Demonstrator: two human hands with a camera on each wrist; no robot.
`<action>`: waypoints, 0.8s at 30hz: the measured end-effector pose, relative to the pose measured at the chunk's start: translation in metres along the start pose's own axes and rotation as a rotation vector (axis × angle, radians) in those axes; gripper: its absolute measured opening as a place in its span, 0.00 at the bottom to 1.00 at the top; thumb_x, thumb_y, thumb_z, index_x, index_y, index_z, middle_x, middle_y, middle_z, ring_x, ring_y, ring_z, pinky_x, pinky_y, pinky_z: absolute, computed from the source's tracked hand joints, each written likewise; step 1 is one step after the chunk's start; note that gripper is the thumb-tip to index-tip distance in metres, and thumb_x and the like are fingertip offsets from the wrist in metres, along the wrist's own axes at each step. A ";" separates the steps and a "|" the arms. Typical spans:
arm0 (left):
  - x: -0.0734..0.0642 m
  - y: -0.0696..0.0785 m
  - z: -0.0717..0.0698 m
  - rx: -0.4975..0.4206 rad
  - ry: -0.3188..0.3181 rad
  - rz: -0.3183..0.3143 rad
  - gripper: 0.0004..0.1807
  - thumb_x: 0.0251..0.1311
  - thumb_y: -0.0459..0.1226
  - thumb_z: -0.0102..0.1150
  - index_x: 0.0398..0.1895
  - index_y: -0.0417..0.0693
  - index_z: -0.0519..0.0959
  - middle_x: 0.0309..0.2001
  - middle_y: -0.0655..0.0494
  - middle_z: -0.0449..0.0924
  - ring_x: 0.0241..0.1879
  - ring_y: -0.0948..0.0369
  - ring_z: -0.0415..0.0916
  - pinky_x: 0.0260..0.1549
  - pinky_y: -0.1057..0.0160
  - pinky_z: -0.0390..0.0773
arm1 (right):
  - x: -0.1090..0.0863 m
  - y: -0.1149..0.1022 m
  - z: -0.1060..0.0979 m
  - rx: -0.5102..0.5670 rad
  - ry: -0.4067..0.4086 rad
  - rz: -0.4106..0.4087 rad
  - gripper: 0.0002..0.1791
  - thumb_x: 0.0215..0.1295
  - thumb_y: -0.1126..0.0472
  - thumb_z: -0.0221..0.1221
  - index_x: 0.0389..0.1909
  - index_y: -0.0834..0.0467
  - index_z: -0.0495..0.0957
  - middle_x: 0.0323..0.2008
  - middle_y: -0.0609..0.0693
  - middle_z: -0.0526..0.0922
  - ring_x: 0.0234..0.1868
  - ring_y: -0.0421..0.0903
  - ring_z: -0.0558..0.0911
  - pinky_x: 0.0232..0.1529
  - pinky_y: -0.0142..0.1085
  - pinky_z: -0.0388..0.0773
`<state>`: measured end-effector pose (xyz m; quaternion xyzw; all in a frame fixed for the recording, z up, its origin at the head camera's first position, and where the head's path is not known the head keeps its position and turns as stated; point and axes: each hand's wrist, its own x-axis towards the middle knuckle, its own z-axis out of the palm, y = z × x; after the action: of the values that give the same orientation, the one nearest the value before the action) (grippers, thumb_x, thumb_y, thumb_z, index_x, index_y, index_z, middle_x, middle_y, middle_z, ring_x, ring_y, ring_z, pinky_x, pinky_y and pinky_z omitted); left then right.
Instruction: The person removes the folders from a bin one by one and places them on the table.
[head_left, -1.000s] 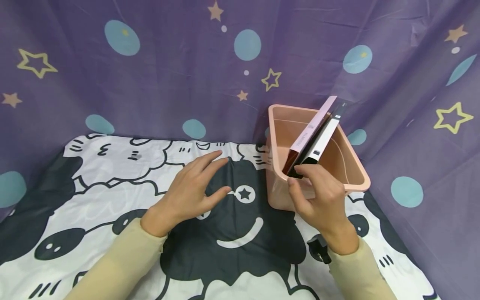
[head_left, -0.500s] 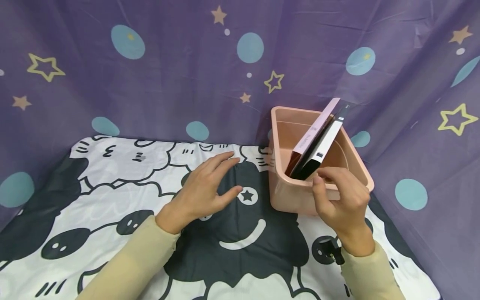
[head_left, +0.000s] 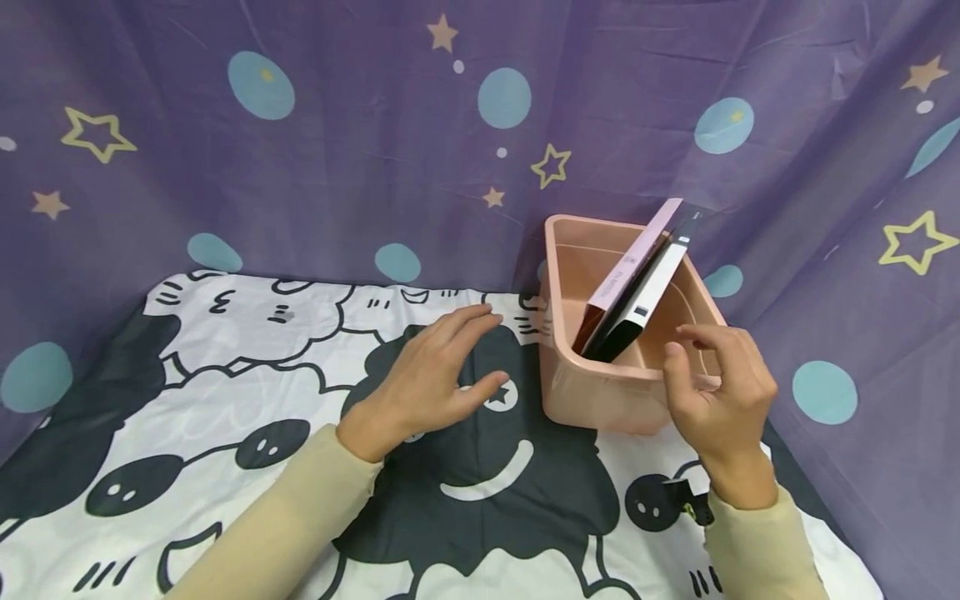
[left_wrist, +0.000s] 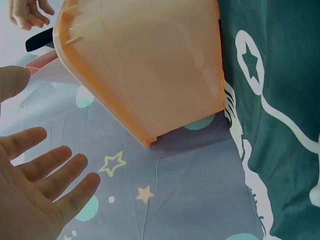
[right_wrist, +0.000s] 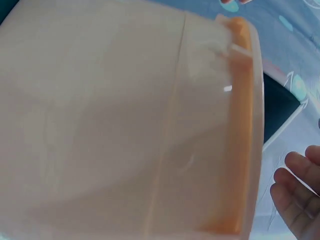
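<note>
A pink bin [head_left: 600,400] stands against the curtain at the right in the head view. Two thin, flat, book-like items lean in its left half: one with a pale pink edge [head_left: 633,254], the other black and white [head_left: 652,287]. Their upper ends rise past the back rim. My right hand [head_left: 723,387], fingers loosely bent and holding nothing, hovers by the bin's front right rim. Spread fingers of my left hand [head_left: 427,375] hang over the cloth left of the bin. The left wrist view shows that palm empty beside the bin wall [left_wrist: 150,65].
A white and dark cloth [head_left: 247,375] with cartoon sheep covers the surface. Behind and to the right hangs a purple curtain [head_left: 337,167] with stars and blue spots, close to the bin. A small black device [head_left: 701,504] sits at my right wrist.
My right hand has moved right, from the front end of the black and white item to the bin's front right rim. My left hand has drifted slightly right. The items have stayed in the bin.
</note>
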<state>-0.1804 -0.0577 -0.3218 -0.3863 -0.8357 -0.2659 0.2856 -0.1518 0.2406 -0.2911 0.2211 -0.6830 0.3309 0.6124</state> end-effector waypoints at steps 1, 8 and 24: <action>0.001 0.001 0.001 -0.005 -0.001 0.002 0.34 0.58 0.52 0.60 0.64 0.44 0.69 0.63 0.48 0.68 0.61 0.54 0.67 0.59 0.54 0.68 | 0.000 0.003 -0.002 -0.014 -0.003 0.010 0.18 0.55 0.54 0.59 0.26 0.69 0.80 0.24 0.61 0.81 0.25 0.56 0.74 0.38 0.27 0.68; 0.006 0.003 0.007 -0.032 0.004 0.016 0.35 0.58 0.51 0.61 0.65 0.44 0.68 0.63 0.47 0.67 0.61 0.53 0.67 0.58 0.53 0.69 | 0.000 0.018 -0.010 -0.082 -0.043 0.061 0.21 0.53 0.51 0.59 0.27 0.70 0.80 0.25 0.64 0.80 0.29 0.60 0.74 0.40 0.30 0.66; 0.020 0.011 0.019 -0.085 -0.022 0.026 0.32 0.59 0.49 0.61 0.64 0.45 0.68 0.62 0.50 0.68 0.60 0.58 0.67 0.55 0.59 0.71 | -0.010 0.058 -0.031 -0.192 -0.291 0.203 0.25 0.44 0.52 0.66 0.39 0.66 0.81 0.43 0.61 0.80 0.47 0.61 0.74 0.51 0.39 0.65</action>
<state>-0.1875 -0.0287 -0.3187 -0.4121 -0.8215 -0.2934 0.2632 -0.1694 0.3016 -0.3108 0.1371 -0.8116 0.2888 0.4891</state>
